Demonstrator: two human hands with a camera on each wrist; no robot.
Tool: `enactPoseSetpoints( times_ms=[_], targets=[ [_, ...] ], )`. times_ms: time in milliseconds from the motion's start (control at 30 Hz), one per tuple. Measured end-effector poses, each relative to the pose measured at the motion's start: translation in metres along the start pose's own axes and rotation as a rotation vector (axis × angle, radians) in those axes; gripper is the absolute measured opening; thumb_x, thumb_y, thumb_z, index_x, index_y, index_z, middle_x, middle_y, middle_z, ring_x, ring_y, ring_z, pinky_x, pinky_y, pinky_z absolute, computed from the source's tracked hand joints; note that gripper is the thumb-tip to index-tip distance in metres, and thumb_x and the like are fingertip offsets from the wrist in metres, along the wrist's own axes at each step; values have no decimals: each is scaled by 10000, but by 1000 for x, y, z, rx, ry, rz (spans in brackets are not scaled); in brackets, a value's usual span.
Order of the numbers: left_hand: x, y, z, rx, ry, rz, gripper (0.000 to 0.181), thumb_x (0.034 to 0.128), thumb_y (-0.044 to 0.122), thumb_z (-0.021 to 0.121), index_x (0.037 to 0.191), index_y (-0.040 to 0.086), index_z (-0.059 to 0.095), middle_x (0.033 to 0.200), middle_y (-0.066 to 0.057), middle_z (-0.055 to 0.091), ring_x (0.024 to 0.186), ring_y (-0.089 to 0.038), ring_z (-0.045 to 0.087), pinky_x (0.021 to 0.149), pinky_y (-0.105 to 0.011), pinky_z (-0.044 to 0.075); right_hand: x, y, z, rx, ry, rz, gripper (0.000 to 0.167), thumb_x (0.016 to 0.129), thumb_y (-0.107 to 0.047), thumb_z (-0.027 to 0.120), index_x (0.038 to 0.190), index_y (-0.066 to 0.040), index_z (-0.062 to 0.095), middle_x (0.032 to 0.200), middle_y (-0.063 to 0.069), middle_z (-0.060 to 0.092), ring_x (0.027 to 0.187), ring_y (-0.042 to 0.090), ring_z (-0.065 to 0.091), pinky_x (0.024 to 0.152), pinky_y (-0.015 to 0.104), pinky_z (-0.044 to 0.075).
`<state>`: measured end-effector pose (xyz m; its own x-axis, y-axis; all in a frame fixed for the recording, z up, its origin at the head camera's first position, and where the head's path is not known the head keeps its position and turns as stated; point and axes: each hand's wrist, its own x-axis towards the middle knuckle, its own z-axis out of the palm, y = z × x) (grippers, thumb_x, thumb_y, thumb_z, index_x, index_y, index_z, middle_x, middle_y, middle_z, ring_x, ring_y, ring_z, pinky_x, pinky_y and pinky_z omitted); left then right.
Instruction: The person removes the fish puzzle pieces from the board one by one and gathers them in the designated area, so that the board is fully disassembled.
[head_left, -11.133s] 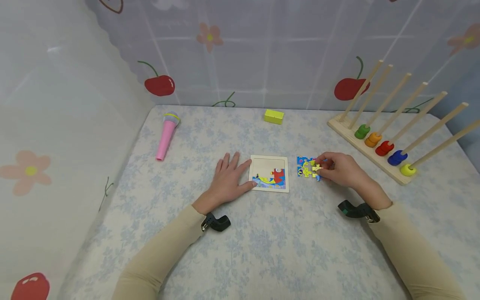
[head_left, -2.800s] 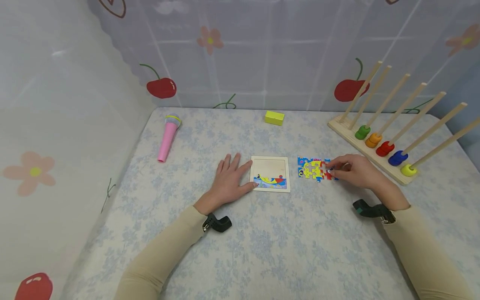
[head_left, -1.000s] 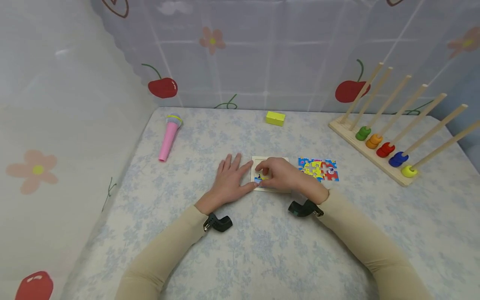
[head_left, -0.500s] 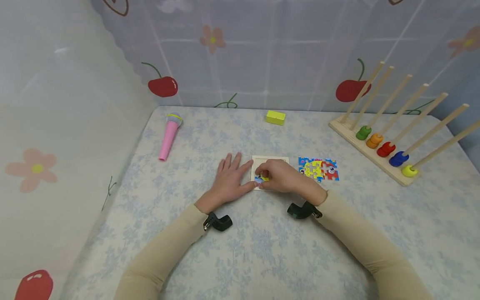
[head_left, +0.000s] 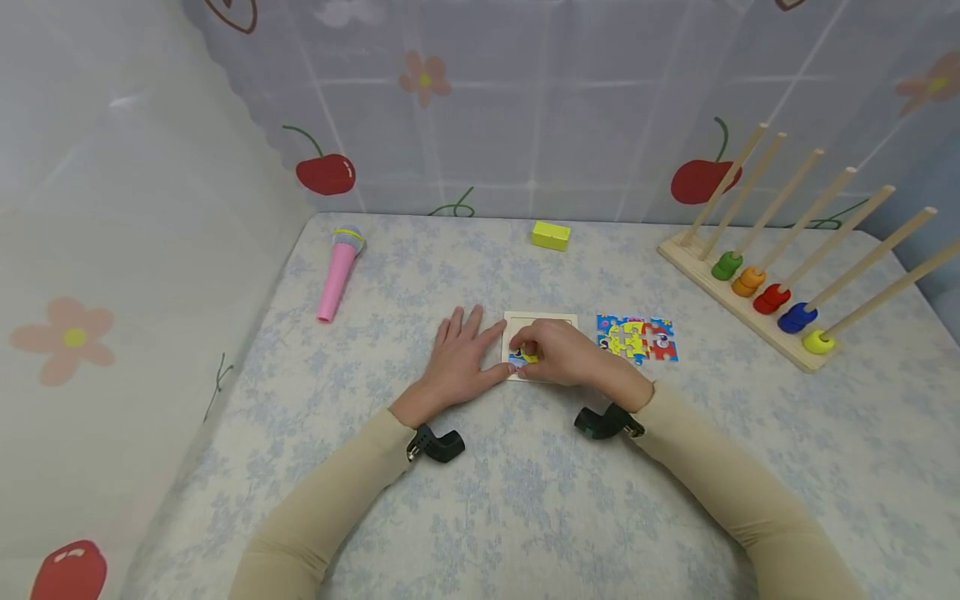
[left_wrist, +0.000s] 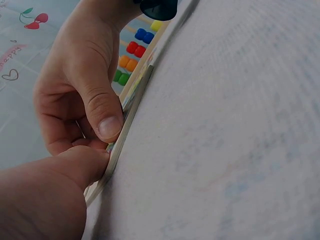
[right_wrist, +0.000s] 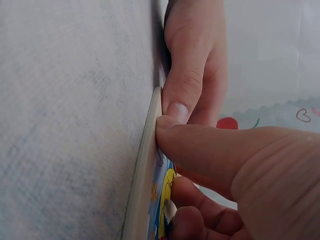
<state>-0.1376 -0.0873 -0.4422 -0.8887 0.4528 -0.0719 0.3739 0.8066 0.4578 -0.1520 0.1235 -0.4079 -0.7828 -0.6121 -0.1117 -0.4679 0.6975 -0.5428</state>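
My left hand [head_left: 463, 367] lies flat on the table with fingers spread, its thumb pressing the left edge of a square wooden puzzle tray [head_left: 540, 316]. Over that tray my right hand [head_left: 558, 352] bends its fingers and thumb at a blue and yellow jigsaw piece [head_left: 523, 354] near the lower left corner. In the right wrist view the right thumb sits at the tray's rim [right_wrist: 142, 175], against the left thumb, and the fingertips touch the picture [right_wrist: 167, 185]. The right hand hides most of the tray. Joined jigsaw pieces [head_left: 637, 337] lie to its right.
A wooden peg rack [head_left: 738, 304] with coloured beads stands at the right. A pink toy microphone [head_left: 339, 275] lies at the back left, and a yellow block [head_left: 551, 235] sits near the wall. Patterned cloth covers the table [head_left: 480, 517].
Red pieces have gone from the tray to the group at the right, which has grown. My right hand has moved left from that group to the tray. The left hand stays put.
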Motion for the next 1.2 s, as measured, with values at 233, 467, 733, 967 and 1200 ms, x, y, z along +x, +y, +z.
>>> enactPoseSetpoints(
  times_ms=[233, 467, 733, 967, 1200],
  targets=[
    [0, 0, 1, -5, 9, 3, 722, 977, 531, 599, 1587, 199, 401, 1696, -227, 176, 1583, -468, 36, 1260, -632, 73, 0, 2, 1, -6, 11, -5, 338, 855, -149, 812, 1162, -30, 738, 913, 50, 688, 762, 146, 549, 762, 334, 499],
    [0, 0, 0, -7, -2, 4, 713, 980, 531, 593, 1590, 222, 394, 1695, -231, 172, 1581, -475, 36, 1257, -638, 74, 0, 1, 1, 1, 13, -6, 350, 847, -146, 819, 1168, -38, 733, 906, 50, 681, 765, 152, 550, 753, 332, 494],
    [0, -8, -9, 18, -76, 64, 730, 969, 536, 604, 1596, 236, 382, 1704, -231, 124, 1581, -476, 20, 1261, -636, 85, -1, 1, 1, 5, 15, -6, 343, 845, -131, 815, 1166, -40, 733, 922, 58, 687, 788, 162, 559, 771, 343, 500],
    [1, -15, -11, 16, -84, 105, 749, 957, 541, 618, 1596, 230, 381, 1707, -224, 124, 1586, -464, 26, 1262, -634, 83, -2, 0, 3, -2, 13, -21, 316, 863, -127, 801, 1163, -45, 745, 930, 60, 680, 796, 160, 554, 767, 336, 494],
    [1, -15, -11, 4, -48, 128, 738, 948, 524, 644, 1577, 210, 421, 1699, -225, 165, 1584, -464, 54, 1260, -636, 92, -5, -1, 1, -9, 6, -29, 294, 880, -129, 784, 1163, -57, 754, 907, 59, 640, 767, 140, 507, 714, 287, 441]
  ],
)
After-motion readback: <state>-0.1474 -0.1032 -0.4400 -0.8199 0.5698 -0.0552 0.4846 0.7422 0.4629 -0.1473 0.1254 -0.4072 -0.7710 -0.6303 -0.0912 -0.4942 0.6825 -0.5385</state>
